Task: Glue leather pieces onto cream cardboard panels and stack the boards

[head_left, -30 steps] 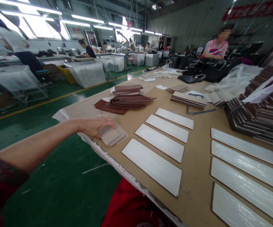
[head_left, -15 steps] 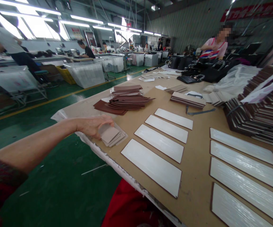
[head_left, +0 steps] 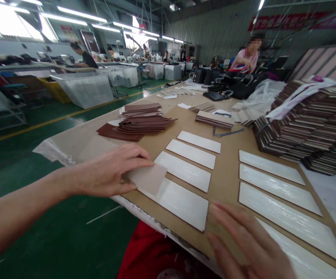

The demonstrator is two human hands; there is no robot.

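Note:
My left hand (head_left: 118, 170) is closed on a few thin beige rectangular sheets (head_left: 149, 178), gripped at their left edge between thumb and fingers. They reach over the left end of the nearest white panel (head_left: 185, 203), partly hiding it; whether they touch it I cannot tell. Several white dark-edged panels lie in a column behind it, among them a second panel (head_left: 185, 170). Low in the view, my right hand (head_left: 243, 240) hovers beside the near panel's right end, slightly blurred, fingers apart and holding nothing. It partly covers the glossy panels of the right column (head_left: 281, 197).
Brown flat pieces (head_left: 144, 124) lie stacked behind my left hand. A bundle of beige strips (head_left: 216, 119) sits farther back beside a grey ribbon (head_left: 228, 132). A tall pile of brown-edged panels (head_left: 304, 128) stands at right. Across the table is a person (head_left: 245, 60).
My left hand has carried the beige sheets right, from the table's left edge to the nearest white panel. My right hand has come into view at the bottom right. The view has turned rightward.

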